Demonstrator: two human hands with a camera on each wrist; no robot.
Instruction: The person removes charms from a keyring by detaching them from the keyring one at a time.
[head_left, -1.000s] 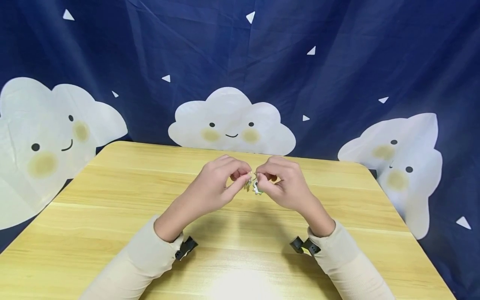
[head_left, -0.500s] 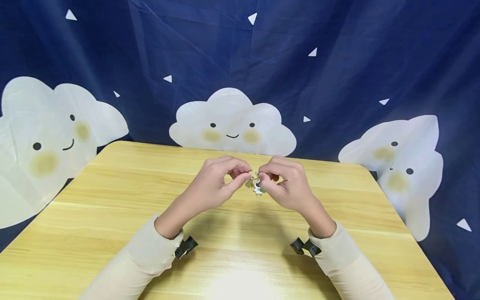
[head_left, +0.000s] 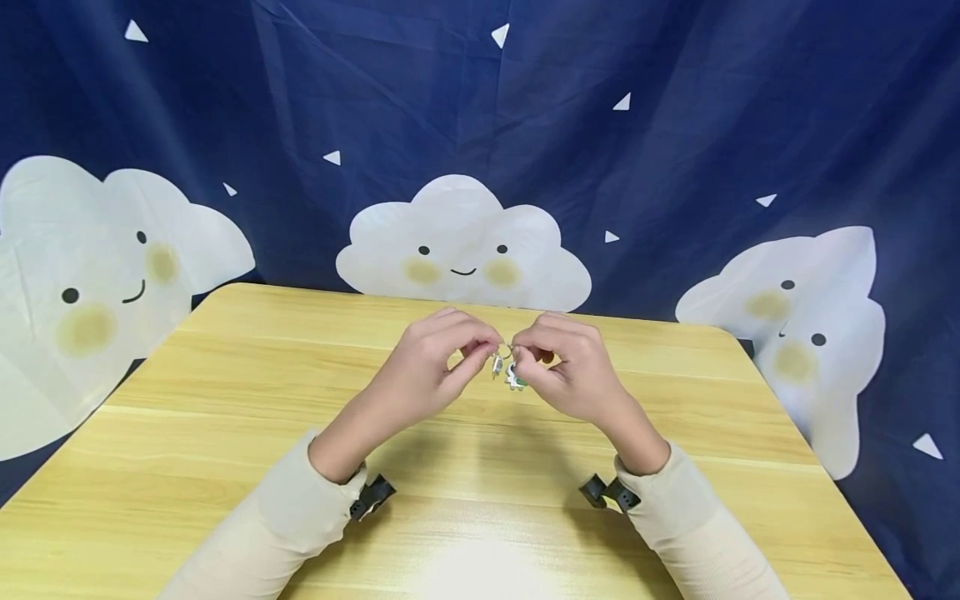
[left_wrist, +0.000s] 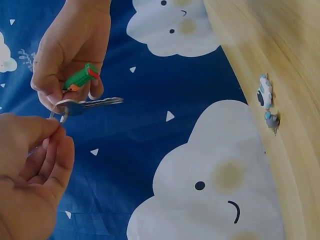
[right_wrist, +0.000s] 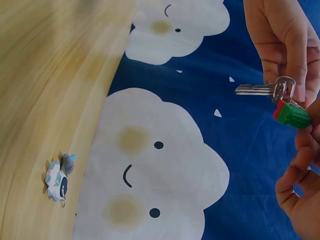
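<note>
My left hand (head_left: pixel 420 364) pinches a thin metal key ring (left_wrist: pixel 63 118) between thumb and fingertips. A silver key (right_wrist: pixel 257 90) hangs from the ring, its blade pointing away from the fingers. Opposite, my right hand (head_left: pixel 567 364) pinches at the ring's other side, close by a small green and red charm (right_wrist: pixel 294 116); its fingertips partly hide the hold. Both hands are raised over the table, fingertips nearly meeting. Beyond them lies a white figurine charm (left_wrist: pixel 265 92) with a dark patch, beside a small grey and blue piece (left_wrist: pixel 272 120).
The wooden table (head_left: pixel 225 417) has rounded far corners. A dark blue cloth (head_left: pixel 480 100) with white clouds and triangles hangs behind it. Black wrist cameras sit at both cuffs.
The key has swung and turned between the hands, and more of the ring's curve shows. Both hands have shifted only slightly and keep their pinch.
</note>
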